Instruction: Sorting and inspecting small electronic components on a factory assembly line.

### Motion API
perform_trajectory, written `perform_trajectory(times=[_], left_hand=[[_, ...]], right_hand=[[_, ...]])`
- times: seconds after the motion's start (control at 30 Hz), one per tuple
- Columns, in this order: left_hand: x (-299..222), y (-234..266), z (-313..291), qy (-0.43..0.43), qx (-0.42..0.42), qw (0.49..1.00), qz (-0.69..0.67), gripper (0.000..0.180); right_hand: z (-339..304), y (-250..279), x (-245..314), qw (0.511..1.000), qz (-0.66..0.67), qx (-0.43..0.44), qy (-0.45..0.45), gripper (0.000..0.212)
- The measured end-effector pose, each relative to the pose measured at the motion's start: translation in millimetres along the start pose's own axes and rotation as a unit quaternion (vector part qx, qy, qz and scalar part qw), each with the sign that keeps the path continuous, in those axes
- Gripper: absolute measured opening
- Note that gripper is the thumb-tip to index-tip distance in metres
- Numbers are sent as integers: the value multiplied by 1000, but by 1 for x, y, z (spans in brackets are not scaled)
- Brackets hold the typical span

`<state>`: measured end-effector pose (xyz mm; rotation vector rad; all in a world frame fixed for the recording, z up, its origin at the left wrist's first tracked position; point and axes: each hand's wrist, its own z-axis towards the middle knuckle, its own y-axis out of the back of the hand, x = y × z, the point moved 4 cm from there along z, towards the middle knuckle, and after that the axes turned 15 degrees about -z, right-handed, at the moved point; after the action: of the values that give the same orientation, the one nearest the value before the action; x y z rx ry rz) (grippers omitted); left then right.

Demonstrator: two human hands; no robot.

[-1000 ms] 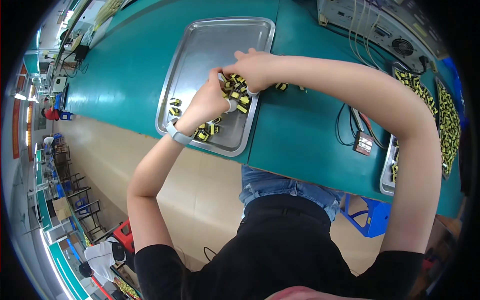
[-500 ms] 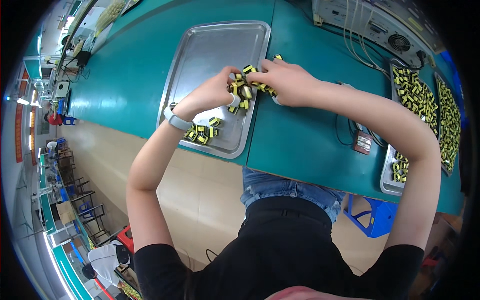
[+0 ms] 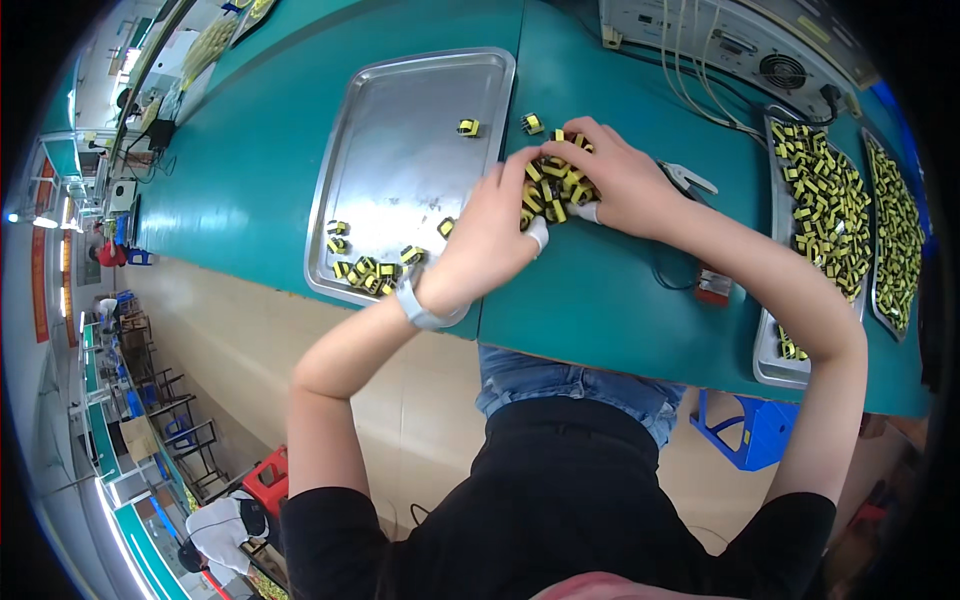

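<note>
A heap of small yellow-and-black transformers (image 3: 552, 190) is gathered between my two hands over the green table, just right of the metal tray (image 3: 400, 105). My left hand (image 3: 488, 238) closes round the heap from the left, and my right hand (image 3: 632, 192) closes round it from the right. White covers show on a digit of each hand. One loose transformer (image 3: 531, 123) sits on the table beyond the heap. In the tray lie a single transformer (image 3: 468, 128) toward the far right and a cluster of transformers (image 3: 367, 273) at the near left. My palms hide part of the heap.
White-handled pliers (image 3: 688, 178) and a small red box (image 3: 713, 286) with a cable lie right of my hands. Further right, a tray (image 3: 783, 368) and another tray (image 3: 898, 240) hold many transformers. A vented machine (image 3: 740, 45) stands behind. A blue stool (image 3: 745, 430) is below.
Both hands have moved right, carrying the gathered transformers from the tray's right edge onto the table side. A single transformer in the tray and several near its front now show.
</note>
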<state>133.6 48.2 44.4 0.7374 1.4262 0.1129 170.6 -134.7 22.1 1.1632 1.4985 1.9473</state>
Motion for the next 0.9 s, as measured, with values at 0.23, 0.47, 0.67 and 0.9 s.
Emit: perform_trajectory(times=[0.23,0.47,0.67,0.9], left_hand=[[-13,-33,-44,-86,-73,992,55,51],[-4,-62,-77,-64,-214,973,50,69],[-4,-68,-70,-5,-250,967,53,96],[-1,-62,-57,-20,-248,968,8,104]], right_hand=[[-11,-12,-21,995,35,-84,36,85],[38,-34,-39,965,115,-235,-10,51],[77,-42,-37,982,104,-154,17,52],[55,-32,-3,980,145,-56,120,30]])
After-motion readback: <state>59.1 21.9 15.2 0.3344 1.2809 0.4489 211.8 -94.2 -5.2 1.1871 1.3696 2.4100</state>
